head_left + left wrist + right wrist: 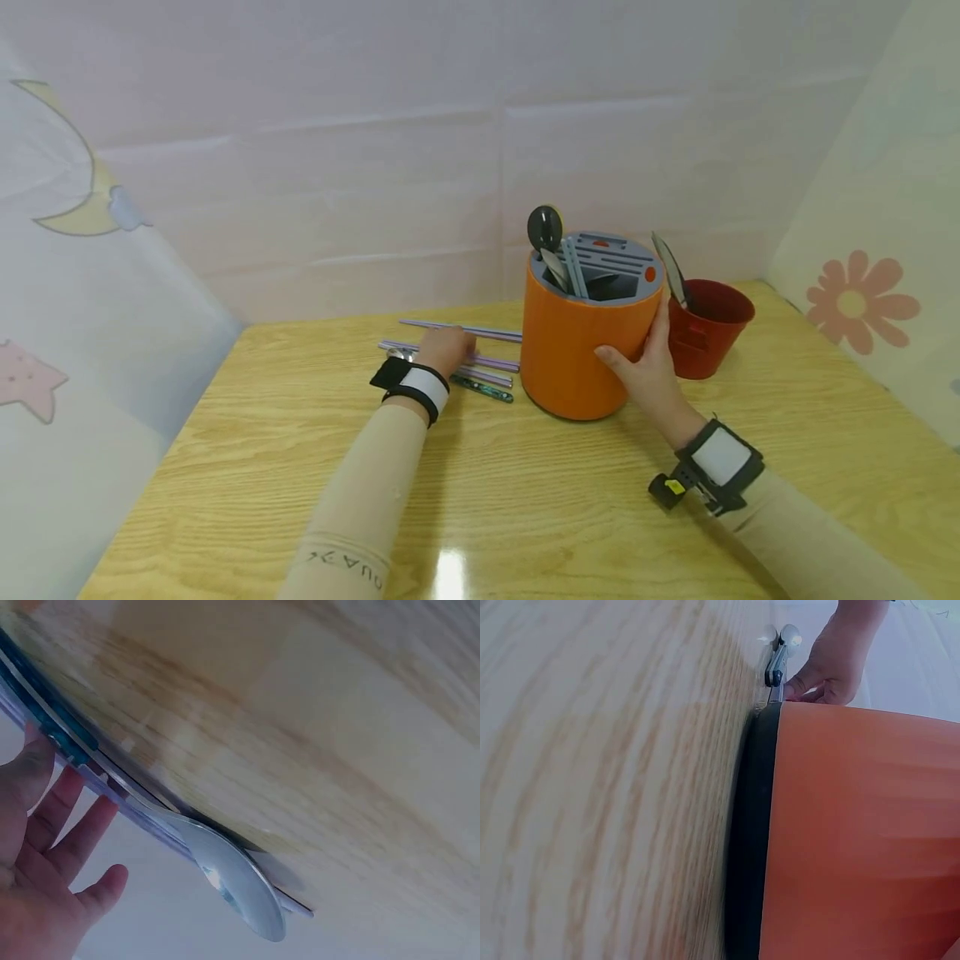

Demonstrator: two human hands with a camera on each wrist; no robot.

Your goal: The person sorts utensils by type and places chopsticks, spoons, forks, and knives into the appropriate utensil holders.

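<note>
Pale fabric panels printed with a moon, a star and a flower wall in a light wood-grain surface (525, 500). Toward the back of it stands an orange round holder (581, 350) with a grey slotted top; a dark round-headed utensil (544, 227) and some flat metal pieces stick up out of its slots. Just beside it on the right stands a dark red cup (708, 329) with a single spoon (668, 268) leaning in it.

The right hand (648, 367) rests against the holder's right side, thumb on the front wall and fingers wrapped round toward the back, so its grip is closed around the holder. The right wrist view shows the orange wall and its dark base rim close up.

To the left of the holder lies a loose row of long utensils: purple chopsticks (461, 330), a green-handled piece (487, 388) and a metal spoon (232, 881). The left hand (446, 350) lies over the middle of this row. In the left wrist view its fingers (71, 832) are straight and spread beside the utensil handles, grip apart; whether they touch the handles cannot be told. The two hands are well apart, the holder between them.
</note>
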